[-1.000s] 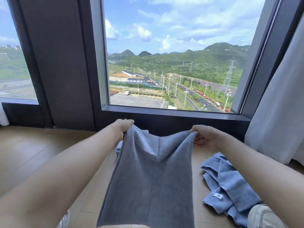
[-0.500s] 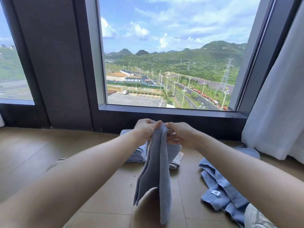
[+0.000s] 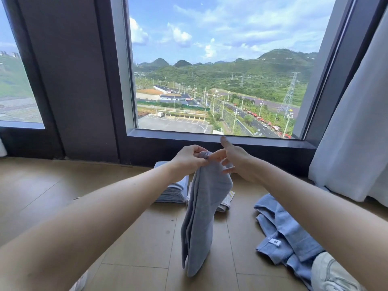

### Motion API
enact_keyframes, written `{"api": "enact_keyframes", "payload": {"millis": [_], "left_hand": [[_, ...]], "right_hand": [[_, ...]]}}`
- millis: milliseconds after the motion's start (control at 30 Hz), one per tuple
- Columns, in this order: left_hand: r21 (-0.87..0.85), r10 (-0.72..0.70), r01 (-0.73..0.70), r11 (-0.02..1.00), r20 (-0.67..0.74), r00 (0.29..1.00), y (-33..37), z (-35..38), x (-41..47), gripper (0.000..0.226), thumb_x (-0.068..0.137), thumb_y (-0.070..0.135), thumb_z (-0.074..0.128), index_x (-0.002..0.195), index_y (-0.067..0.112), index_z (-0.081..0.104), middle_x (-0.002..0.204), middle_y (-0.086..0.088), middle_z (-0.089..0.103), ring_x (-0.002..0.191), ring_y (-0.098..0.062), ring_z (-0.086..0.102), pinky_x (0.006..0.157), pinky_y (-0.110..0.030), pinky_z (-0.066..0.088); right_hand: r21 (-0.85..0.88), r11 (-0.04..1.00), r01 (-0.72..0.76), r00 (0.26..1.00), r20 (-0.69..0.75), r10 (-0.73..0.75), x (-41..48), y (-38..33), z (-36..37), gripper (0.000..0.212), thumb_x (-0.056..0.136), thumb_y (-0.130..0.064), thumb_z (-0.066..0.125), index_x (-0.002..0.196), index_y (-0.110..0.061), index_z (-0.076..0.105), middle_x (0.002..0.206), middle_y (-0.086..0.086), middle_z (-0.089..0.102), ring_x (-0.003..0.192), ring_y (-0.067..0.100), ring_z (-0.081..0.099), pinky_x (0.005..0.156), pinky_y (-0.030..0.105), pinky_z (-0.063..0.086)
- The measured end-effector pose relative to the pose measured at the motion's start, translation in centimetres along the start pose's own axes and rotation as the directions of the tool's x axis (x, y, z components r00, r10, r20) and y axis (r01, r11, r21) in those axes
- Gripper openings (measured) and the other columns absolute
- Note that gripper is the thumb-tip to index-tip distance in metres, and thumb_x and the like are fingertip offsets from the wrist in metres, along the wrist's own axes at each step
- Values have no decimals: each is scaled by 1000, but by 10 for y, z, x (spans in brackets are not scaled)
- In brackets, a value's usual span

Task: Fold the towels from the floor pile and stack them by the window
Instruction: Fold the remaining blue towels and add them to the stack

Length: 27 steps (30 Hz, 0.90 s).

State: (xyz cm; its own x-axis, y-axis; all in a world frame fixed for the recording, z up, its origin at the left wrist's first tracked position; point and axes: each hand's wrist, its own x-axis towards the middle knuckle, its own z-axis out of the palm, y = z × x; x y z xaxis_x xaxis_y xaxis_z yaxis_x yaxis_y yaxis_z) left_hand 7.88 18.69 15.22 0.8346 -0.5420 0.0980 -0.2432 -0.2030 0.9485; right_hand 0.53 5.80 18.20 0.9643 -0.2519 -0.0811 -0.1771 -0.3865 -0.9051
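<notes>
The folded stack (image 3: pixel 174 191) is partly hidden behind the hanging towel (image 3: pixel 201 217) and the left forearm (image 3: pixel 126 206). The loose blue towels (image 3: pixel 281 232) are cut off at the lower edge and covered by a knee (image 3: pixel 331 274). Their label (image 3: pixel 275 242) cannot be read. Whether the towel is pinched by the right hand (image 3: pixel 237 162) cannot be told.

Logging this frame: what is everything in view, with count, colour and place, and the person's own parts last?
held towel: one, grey-blue, hanging mid-frame from the hands
folded towels: low stack, count unclear, pale blue, floor below the window, partly behind the held towel
loose towels: crumpled heap, count unclear, blue, floor at right
window: one, dark frame, straight ahead
side window: one, dark frame, far left
curtain: one, white, right edge
floor: light wood planks
left hand: one, pinches the held towel's top
right hand: one, straight fingers touching the towel's top
trouser knee: one, pale denim, lower right corner
</notes>
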Motion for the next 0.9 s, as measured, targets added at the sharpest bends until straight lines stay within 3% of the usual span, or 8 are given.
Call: {"api": "enact_keyframes", "payload": {"millis": [100, 167, 333, 400, 533, 700, 800, 900], "left_hand": [[54, 11, -11, 998, 4, 1000, 4, -6, -1, 21, 90, 0, 53, 107, 10, 60, 90, -1, 62, 84, -9, 56, 74, -20, 45], [68, 22, -21, 997, -7, 1000, 4, -10, -1, 22, 91, -2, 49, 102, 13, 59, 86, 2, 61, 81, -8, 55, 70, -16, 44], [125, 57, -51, 991, -41, 998, 3, -17, -1, 28, 92, -7, 41, 96, 16, 57, 81, 3, 56, 76, -7, 50, 59, -9, 40], [127, 72, -64, 990, -59, 996, 3, -19, -1, 30, 91, -8, 40, 96, 16, 57, 80, 4, 55, 75, -6, 49, 60, -11, 39], [107, 78, -69, 992, -80, 994, 4, -22, -1, 28, 92, -8, 42, 98, 15, 56, 82, 5, 56, 76, -5, 49, 66, -14, 39], [94, 84, -74, 993, -97, 992, 5, -25, -3, 28, 93, -6, 44, 93, 18, 56, 82, 5, 55, 79, -5, 49, 63, -8, 40], [78, 89, -81, 994, -101, 991, 6, -26, -3, 29, 93, -5, 46, 87, 22, 56, 82, 6, 55, 78, -6, 49, 63, -9, 40], [75, 93, -86, 994, -101, 991, 6, -29, -3, 30, 94, -3, 46, 85, 24, 56, 81, 5, 55, 72, -6, 46, 60, -14, 38]], "right_hand": [[-210, 976, 54, 993, -94, -76, 1, 1, -11, 37, 99, -36, 36, 100, -16, 68, 107, 8, 59, 93, 16, 49, 88, 36, 44], [-336, 937, 93, 984, -112, -138, 1, 8, -21, 16, 93, -24, 51, 102, -20, 64, 108, 1, 60, 96, 13, 51, 81, 28, 41], [-480, 862, 161, 986, 38, -163, -1, 27, -32, 18, 82, -19, 63, 97, -29, 66, 101, -10, 62, 93, 9, 53, 74, 19, 38], [-491, 852, 181, 983, 69, -169, -3, 28, -32, 16, 81, -21, 66, 96, -25, 70, 95, -10, 65, 87, 8, 54, 68, 15, 39], [-507, 822, 258, 966, 113, -234, -6, 31, -31, 7, 80, -27, 68, 86, -26, 73, 90, -11, 68, 87, 9, 58, 75, 21, 46], [-434, 858, 276, 960, 87, -265, -11, 34, -33, 5, 81, -25, 68, 81, -30, 69, 79, -18, 66, 79, 1, 62, 65, 12, 42], [-417, 873, 254, 967, 103, -233, -12, 36, -35, 8, 80, -19, 68, 82, -25, 72, 78, -16, 67, 80, 6, 62, 71, 16, 46], [-453, 859, 238, 970, 151, -189, -13, 41, -36, 10, 77, -17, 67, 81, -24, 74, 92, -12, 67, 87, 10, 61, 83, 29, 48]]}}
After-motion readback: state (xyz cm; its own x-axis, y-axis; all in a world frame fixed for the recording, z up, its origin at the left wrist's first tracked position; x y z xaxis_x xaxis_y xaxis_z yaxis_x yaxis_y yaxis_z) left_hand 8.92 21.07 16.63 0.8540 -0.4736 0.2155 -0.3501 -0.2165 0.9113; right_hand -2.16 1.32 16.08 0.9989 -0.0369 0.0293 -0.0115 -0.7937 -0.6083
